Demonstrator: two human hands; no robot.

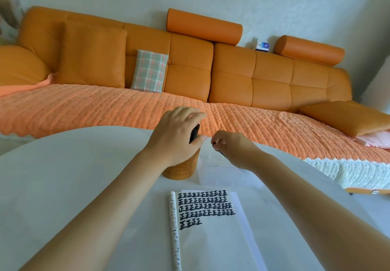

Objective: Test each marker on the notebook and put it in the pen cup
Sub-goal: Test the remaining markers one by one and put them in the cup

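My left hand (177,131) pinched a black marker (194,133) nearly upright right above the pen cup (181,170), while my right hand (234,148), just beside, curled round a dark thing (221,153).

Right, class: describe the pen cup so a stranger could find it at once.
Start at the white table before the orange sofa. Just beyond the notebook, under the left hand, stands the cup. Unlike the clear box beside it, it is orange and round.
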